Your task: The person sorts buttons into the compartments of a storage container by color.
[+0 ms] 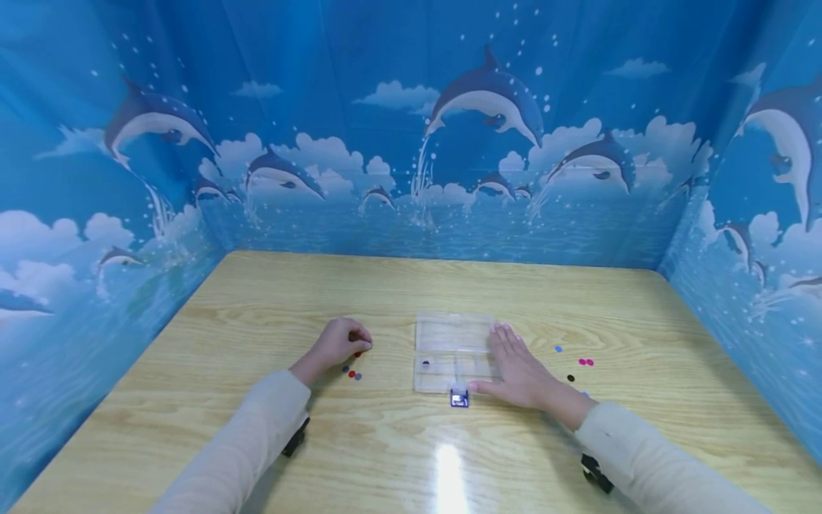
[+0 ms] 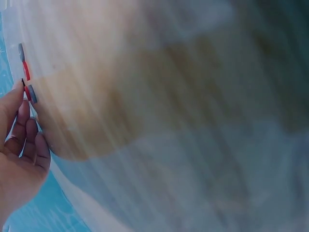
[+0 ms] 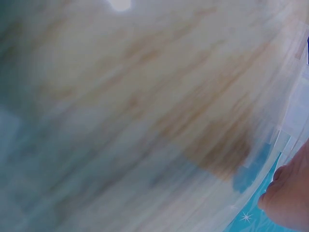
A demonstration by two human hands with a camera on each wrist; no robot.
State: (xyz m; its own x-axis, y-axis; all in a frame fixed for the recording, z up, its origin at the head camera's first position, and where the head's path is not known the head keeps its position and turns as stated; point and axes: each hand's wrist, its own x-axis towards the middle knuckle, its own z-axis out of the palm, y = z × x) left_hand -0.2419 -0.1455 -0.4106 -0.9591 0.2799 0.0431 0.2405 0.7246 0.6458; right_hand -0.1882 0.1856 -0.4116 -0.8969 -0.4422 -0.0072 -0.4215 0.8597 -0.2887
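A clear plastic compartment box (image 1: 437, 385) lies on the table with its lid (image 1: 454, 331) folded back. One small dark disc (image 1: 426, 363) sits in a left compartment, and a purple-blue clasp (image 1: 459, 397) is at the front edge. My right hand (image 1: 519, 371) is spread flat, its fingers and thumb touching the box's right side. To the left of the box, my left hand (image 1: 337, 345) pinches a small dark disc (image 2: 22, 82) between thumb and forefinger. Close to those fingertips are several small discs, including a red disc (image 1: 352, 374) and a grey-blue disc (image 1: 358, 377).
Right of the box lie a blue disc (image 1: 559, 349), two pink discs (image 1: 586, 362) and a black disc (image 1: 571, 378). Another blue disc (image 1: 585, 395) is partly beside the right forearm. Dolphin-printed curtains (image 1: 411, 143) stand around the wooden table (image 1: 308, 285).
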